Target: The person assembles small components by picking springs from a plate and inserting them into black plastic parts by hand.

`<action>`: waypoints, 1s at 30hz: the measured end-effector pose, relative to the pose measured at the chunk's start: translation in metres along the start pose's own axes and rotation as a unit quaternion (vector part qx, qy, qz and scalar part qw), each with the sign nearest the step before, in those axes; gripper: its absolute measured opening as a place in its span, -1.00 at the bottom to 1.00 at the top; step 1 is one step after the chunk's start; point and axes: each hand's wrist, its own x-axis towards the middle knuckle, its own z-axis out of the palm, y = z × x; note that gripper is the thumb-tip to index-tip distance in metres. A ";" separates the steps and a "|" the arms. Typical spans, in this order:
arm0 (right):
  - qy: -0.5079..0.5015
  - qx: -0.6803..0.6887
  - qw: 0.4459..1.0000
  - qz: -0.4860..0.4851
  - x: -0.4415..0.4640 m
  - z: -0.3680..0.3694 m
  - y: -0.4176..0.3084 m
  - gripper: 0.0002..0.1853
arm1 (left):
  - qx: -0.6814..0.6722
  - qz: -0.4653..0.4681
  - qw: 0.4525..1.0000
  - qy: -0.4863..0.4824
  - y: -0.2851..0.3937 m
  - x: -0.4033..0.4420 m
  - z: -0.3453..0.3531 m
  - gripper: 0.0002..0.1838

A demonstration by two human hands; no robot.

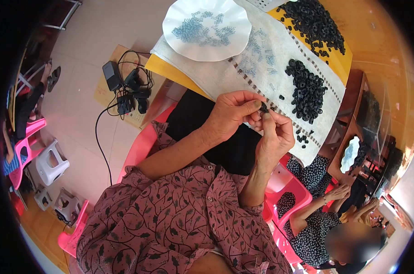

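Above my lap, my left hand [232, 114] and my right hand [275, 134] meet at the fingertips. Between them they pinch a small black part [263, 107], partly covered by the fingers. Just beyond lies a white cloth [280, 86] with a brown dashed stripe. On it, to the right of my hands, is a pile of small black parts [306, 91], with a few loose ones nearer me. A white scalloped plate [170, 27] holds small clear bluish pieces, and more clear pieces [257, 52] are scattered on the cloth beside it.
A larger black heap [314, 25] lies on the yellow board [343, 57] at the back right. Power adapters with cables [127, 89] rest on a box at left. Another person [312, 228] sits at right near a second table. Pink chairs and grey stools [52, 162] stand around.
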 end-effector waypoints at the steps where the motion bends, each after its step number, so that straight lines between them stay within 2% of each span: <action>1: 0.000 0.000 1.000 0.000 -0.001 0.001 0.000 -0.94 | -0.001 0.002 1.000 -0.002 -0.001 0.000 0.000 -0.80; 13: 0.022 -0.016 0.999 -0.038 -0.005 0.009 0.003 -0.95 | 0.076 0.044 0.996 0.010 -0.006 -0.003 0.002 -0.81; 23: -0.023 0.013 1.000 -0.009 -0.002 0.006 -0.005 -0.95 | 0.188 0.091 0.978 0.015 -0.004 -0.005 0.004 -0.83; 25: -0.026 0.010 1.000 0.004 -0.002 0.005 -0.011 -0.95 | 0.269 0.122 0.955 -0.001 -0.003 -0.005 0.002 -0.85; 27: -0.041 -0.059 0.997 0.032 -0.002 0.003 -0.018 -0.93 | 0.296 0.131 0.946 -0.011 -0.001 -0.004 0.002 -0.86; 30: -0.054 -0.069 0.995 0.048 -0.002 -0.004 -0.018 -0.95 | 0.310 0.135 0.941 -0.020 0.001 -0.004 0.005 -0.87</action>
